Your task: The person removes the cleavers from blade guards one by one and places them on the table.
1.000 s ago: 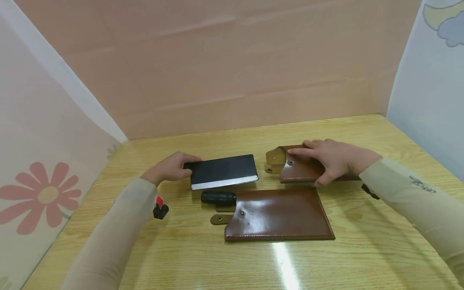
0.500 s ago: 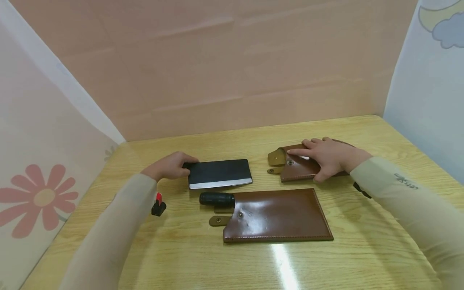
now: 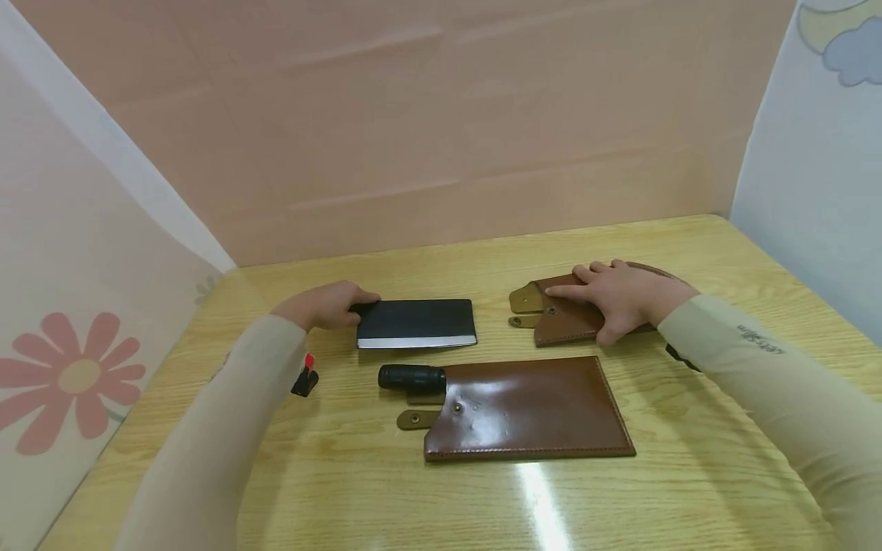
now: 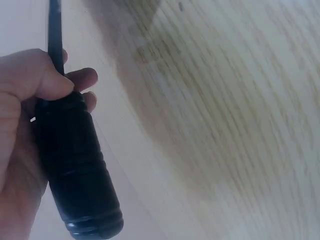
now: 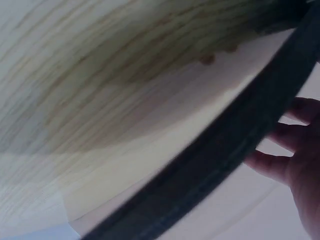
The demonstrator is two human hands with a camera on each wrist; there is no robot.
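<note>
My left hand (image 3: 324, 304) grips the black handle (image 4: 75, 165) of a cleaver (image 3: 416, 323) with a dark blade and a bright edge. The blade lies low over the table, pointing right. My right hand (image 3: 620, 295) rests flat on a small brown leather sheath (image 3: 561, 321), fingers straight on top and thumb along its near edge. The sheath's olive flap (image 3: 525, 298) faces the cleaver, a gap apart. In the right wrist view the sheath's dark edge (image 5: 225, 150) crosses the frame with my fingers (image 5: 295, 150) behind it.
A larger brown sheath (image 3: 527, 409) lies nearer me, with a black knife handle (image 3: 411, 377) sticking out at its left and a snap strap (image 3: 416, 418) below. A small red-and-black object (image 3: 305, 375) sits by my left sleeve. Panels wall in the wooden table (image 3: 441, 497).
The cleaver has drawn a little to the left, away from the small sheath, and its blade has come down flatter. My right hand and the sheath have barely shifted.
</note>
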